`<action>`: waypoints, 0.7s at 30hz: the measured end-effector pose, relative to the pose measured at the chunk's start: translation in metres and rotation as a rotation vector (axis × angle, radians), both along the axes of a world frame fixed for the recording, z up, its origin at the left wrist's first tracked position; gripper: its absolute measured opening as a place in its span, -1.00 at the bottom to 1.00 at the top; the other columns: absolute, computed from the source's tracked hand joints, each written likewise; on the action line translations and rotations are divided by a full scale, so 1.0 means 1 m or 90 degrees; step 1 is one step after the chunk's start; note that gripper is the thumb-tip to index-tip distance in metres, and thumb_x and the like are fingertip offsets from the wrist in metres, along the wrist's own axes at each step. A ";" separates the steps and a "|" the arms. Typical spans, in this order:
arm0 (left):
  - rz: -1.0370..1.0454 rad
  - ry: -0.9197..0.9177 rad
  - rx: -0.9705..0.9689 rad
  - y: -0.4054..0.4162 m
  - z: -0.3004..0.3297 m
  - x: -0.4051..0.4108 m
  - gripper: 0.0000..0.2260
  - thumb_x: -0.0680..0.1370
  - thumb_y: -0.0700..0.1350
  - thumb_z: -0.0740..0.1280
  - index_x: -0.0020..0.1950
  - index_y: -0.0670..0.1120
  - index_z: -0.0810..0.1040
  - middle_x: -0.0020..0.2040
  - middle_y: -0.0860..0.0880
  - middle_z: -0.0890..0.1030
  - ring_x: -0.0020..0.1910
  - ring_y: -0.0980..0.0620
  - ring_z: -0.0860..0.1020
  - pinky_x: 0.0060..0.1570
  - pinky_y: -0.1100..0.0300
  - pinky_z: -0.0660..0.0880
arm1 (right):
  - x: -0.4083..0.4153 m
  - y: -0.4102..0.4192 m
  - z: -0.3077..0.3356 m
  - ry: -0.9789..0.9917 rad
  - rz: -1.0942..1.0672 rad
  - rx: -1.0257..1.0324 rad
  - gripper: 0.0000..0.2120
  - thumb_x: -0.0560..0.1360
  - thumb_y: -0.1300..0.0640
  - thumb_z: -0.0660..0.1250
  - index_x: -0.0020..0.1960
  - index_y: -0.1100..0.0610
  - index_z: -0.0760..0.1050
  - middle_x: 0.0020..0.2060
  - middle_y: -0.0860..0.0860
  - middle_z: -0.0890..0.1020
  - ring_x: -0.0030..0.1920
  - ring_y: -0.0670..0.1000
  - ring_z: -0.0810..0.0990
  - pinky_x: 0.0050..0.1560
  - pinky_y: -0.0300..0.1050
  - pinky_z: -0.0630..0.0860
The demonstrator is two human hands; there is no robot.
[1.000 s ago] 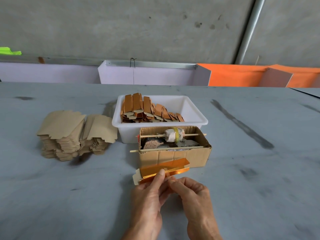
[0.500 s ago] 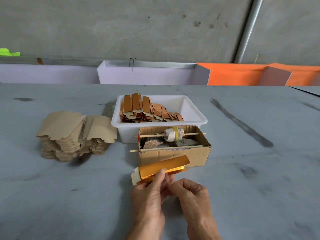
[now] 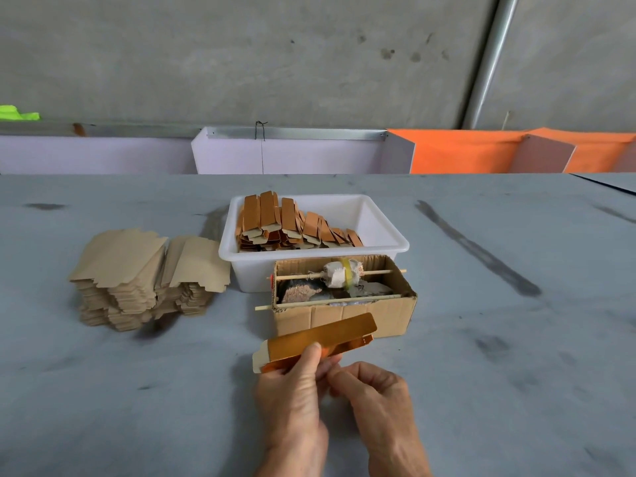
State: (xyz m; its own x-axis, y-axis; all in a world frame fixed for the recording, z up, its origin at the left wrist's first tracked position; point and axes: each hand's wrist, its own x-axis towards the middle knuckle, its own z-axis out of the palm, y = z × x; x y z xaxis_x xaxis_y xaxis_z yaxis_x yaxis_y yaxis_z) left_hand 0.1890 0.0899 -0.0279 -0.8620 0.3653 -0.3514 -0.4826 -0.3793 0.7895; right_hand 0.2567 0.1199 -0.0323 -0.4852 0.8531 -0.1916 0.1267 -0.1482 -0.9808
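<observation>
A long gold-foil carton blank (image 3: 323, 336) is held just above the grey table, in front of the cardboard box (image 3: 344, 313). My left hand (image 3: 296, 394) pinches its near edge, thumb on the shiny top face. My right hand (image 3: 373, 401) sits beside the left with curled fingers at the blank's lower edge; whether its fingertips grip the blank is hidden. The blank's top flap is raised and its cream-coloured end tab points left.
A white plastic tub (image 3: 385, 242) behind the box holds several folded gold pieces (image 3: 292, 225). The box carries two wooden skewers and a cloth roller (image 3: 342, 273). A stack of flat brown blanks (image 3: 144, 280) lies at the left. Purple and orange bins line the far table edge.
The top flap of the gold blank has swung up and back towards the box. Both hands stayed almost in place, shifting slightly towards me.
</observation>
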 end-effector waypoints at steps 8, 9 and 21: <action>0.011 -0.018 -0.028 -0.004 0.002 0.001 -0.88 0.44 -0.34 0.38 -0.26 -0.17 0.54 -0.40 -0.14 0.61 -0.36 -0.10 0.58 -0.27 0.17 0.50 | -0.003 -0.001 0.001 -0.011 -0.026 0.011 -0.70 0.42 0.23 0.39 -0.49 0.09 0.59 -0.48 0.10 0.59 -0.43 -0.08 0.46 -0.40 -0.25 0.38; 0.009 -0.018 -0.030 -0.005 0.003 0.002 -0.87 0.43 -0.34 0.39 -0.28 -0.17 0.55 -0.42 -0.12 0.61 -0.35 -0.10 0.56 -0.26 0.16 0.49 | -0.003 -0.002 0.001 -0.007 -0.029 0.014 -0.69 0.43 0.21 0.39 -0.49 0.08 0.59 -0.49 0.07 0.58 -0.45 -0.11 0.45 -0.42 -0.29 0.37; -0.021 -0.028 -0.015 -0.014 0.014 0.003 -0.85 0.38 -0.32 0.45 -0.27 -0.11 0.55 -0.37 0.01 0.61 -0.24 0.03 0.54 -0.07 0.02 0.45 | -0.005 0.002 -0.001 0.062 -0.043 0.097 -0.78 0.40 0.25 0.42 -0.42 0.18 0.56 -0.55 -0.02 0.49 -0.50 -0.18 0.34 -0.47 -0.41 0.30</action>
State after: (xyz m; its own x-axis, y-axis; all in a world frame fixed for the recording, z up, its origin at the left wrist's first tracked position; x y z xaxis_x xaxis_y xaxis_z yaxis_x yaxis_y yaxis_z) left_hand 0.1917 0.0762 -0.0139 -0.8334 0.3843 -0.3971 -0.5284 -0.3436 0.7764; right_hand 0.2517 0.1219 -0.0328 -0.4355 0.9001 -0.0129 0.0254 -0.0020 -0.9997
